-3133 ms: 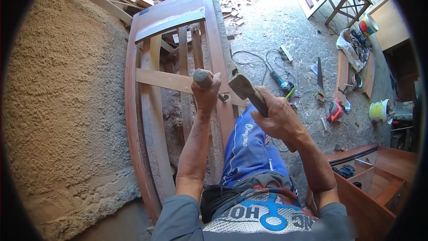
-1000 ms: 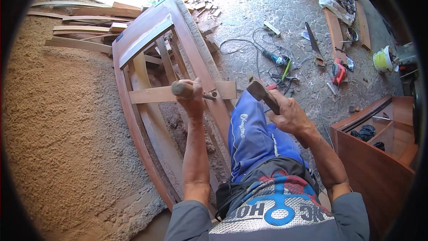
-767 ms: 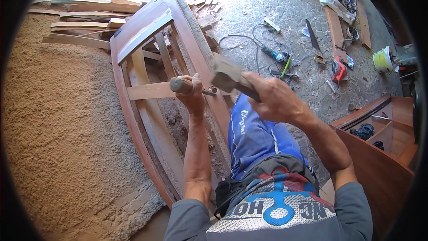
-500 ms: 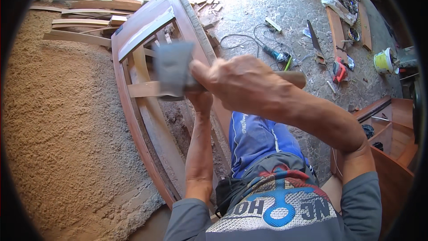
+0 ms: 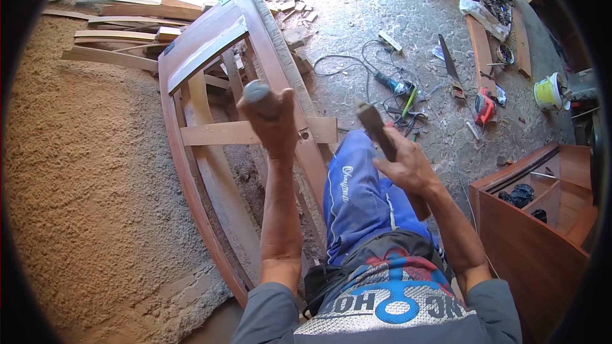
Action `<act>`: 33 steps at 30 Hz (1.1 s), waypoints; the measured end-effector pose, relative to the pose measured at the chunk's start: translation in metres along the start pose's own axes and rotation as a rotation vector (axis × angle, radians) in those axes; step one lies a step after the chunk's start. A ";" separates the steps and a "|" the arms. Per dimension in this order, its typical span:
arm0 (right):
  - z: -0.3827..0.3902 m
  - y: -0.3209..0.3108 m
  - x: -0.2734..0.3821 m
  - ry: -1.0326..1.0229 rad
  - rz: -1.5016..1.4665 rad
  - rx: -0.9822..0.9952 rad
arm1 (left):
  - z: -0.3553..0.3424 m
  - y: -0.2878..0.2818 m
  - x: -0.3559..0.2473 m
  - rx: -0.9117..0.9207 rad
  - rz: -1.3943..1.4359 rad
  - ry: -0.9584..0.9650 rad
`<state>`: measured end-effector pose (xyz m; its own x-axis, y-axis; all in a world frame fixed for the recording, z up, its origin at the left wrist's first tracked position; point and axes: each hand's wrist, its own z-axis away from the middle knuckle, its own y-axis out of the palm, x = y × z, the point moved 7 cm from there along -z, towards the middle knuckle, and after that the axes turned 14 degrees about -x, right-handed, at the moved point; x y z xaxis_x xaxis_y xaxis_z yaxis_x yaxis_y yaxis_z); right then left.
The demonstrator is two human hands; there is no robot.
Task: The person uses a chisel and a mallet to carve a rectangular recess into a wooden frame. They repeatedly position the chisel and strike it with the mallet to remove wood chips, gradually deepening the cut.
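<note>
Floor [image 5: 360, 25] to my right has a teal power tool [image 5: 390, 82], handsaw [image 5: 449, 58], red power tool [image 5: 485, 108], white-and-yellow bucket [image 5: 546, 91] and scattered offcuts [image 5: 298, 5] directly on it; wooden door frame [image 5: 312, 163] before me carries a pale slat [image 5: 217, 133] crosswise.

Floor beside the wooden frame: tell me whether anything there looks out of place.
Yes, it looks untidy. Wood scraps lie scattered near the far end of the wooden frame, and a handsaw, a teal power tool and a red power tool lie loose on the floor, where they could be stepped on.
</note>
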<state>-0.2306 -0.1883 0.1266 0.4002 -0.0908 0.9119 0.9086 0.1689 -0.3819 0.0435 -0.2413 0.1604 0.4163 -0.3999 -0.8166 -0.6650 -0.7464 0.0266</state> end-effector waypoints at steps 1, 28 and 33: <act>0.007 -0.002 -0.025 0.052 -0.017 -0.018 | 0.006 0.017 -0.011 0.132 -0.085 0.086; 0.090 -0.040 -0.297 1.040 -0.525 -0.480 | 0.189 0.153 0.113 1.174 -0.692 0.089; 0.077 -0.032 -0.291 1.042 -0.515 -0.424 | 0.190 0.148 0.118 1.160 -0.737 0.109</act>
<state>-0.3850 -0.0921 -0.1149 -0.2880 -0.8227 0.4902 0.8773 -0.4319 -0.2093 -0.1240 -0.2982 -0.0422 0.9049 -0.1891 -0.3813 -0.3802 0.0432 -0.9239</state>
